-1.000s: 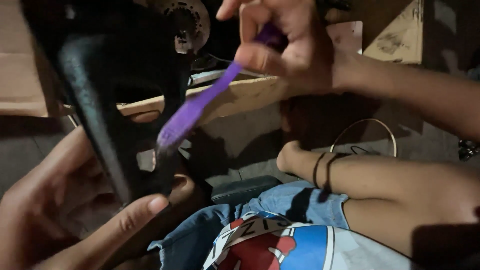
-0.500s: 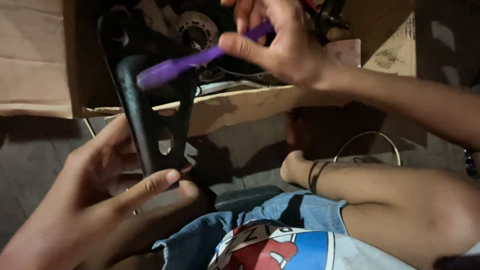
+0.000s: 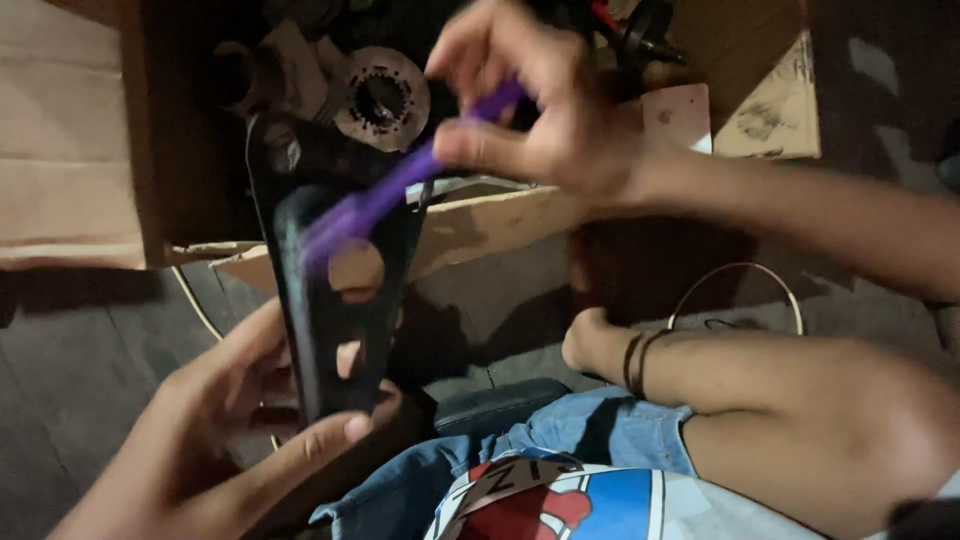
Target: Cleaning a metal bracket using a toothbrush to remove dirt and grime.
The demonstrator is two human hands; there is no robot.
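Above 1 cardboard box [image 3: 70, 150], 2 hands grip 1 purple toothbrush [image 3: 400, 185], 1 black part [image 3: 335, 300].

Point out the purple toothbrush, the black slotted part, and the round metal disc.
purple toothbrush [image 3: 385, 195], head view, mid-handle.
black slotted part [image 3: 318, 340], head view, left bar.
round metal disc [image 3: 400, 120], head view, lower rim.

A dark plank floor [image 3: 80, 370] carries everything here. An open cardboard box [image 3: 70, 150] sits on it from nine to twelve o'clock, its flap [image 3: 480, 225] folded out toward the centre, and a scrap of printed cardboard [image 3: 770, 105] lies at one o'clock. A thin wire loop [image 3: 735, 268] rests on the boards at three o'clock.
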